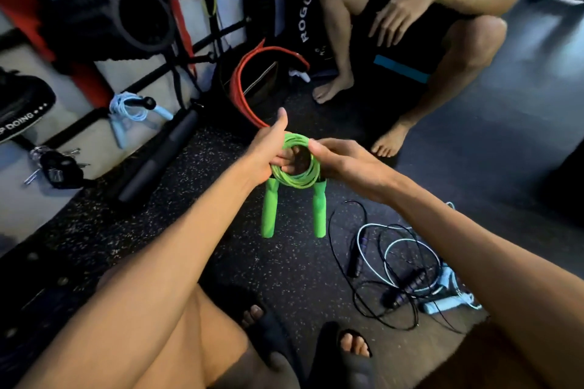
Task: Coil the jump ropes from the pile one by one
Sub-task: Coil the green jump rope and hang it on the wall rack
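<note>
- Head view: our left hand (268,150) has its fingers hooked through the green jump rope (295,178) and curled on the strands, thumb up and free. The fingers inside keep the loops one size.
- Our right hand (343,163) pinches the coil's upper right edge, thumb on top. We judge it's bunching the strands so none springs off.
- The coil is held in the air between both hands, above the rubber floor (221,246). The two green handles (269,211) hang straight down under it, side by side, and their weight keeps the cord ends taut.
- No loose tail shows, so we judge this rope is wound and only needs securing or setting down.
- The pile (401,271) lies on the floor at lower right, beside our right arm: black and light-blue cords tangled together, within easy reach.
- A light-blue coiled rope (129,110) lies at the left by the wall, well apart from the pile. Probably the done spot.
- A second person (410,25) sits opposite and touches no rope.
</note>
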A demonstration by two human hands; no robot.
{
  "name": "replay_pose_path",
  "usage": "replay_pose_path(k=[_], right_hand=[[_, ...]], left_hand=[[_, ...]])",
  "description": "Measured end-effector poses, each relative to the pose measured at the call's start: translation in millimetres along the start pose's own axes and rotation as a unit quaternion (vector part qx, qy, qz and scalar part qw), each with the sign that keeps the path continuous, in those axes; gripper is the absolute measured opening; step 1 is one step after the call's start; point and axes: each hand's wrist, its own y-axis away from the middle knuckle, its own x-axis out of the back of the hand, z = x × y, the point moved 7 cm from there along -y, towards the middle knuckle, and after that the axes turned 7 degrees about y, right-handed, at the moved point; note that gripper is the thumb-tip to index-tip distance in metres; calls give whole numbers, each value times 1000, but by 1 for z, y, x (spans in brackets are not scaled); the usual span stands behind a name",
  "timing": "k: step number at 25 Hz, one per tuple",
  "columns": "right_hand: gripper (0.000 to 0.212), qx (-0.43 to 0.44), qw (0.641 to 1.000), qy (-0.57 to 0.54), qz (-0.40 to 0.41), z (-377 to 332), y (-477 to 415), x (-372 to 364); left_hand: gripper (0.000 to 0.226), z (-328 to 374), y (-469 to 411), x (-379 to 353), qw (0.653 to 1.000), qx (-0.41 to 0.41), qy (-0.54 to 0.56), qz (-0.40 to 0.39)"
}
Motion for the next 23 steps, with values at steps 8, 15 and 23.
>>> replay_pose_path(k=[8, 15, 23], right_hand=[[27, 39, 998, 47, -34, 11, -141, -22], [23, 73, 994, 57, -64, 9, -245, -90], [22, 107, 991, 30, -71, 12, -322, -153]], left_hand=[[38, -7, -69, 99, 982, -53, 155, 91], [23, 4, -79, 190, 965, -104, 210, 115], [27, 5, -82, 274, 949, -186, 75, 244]])
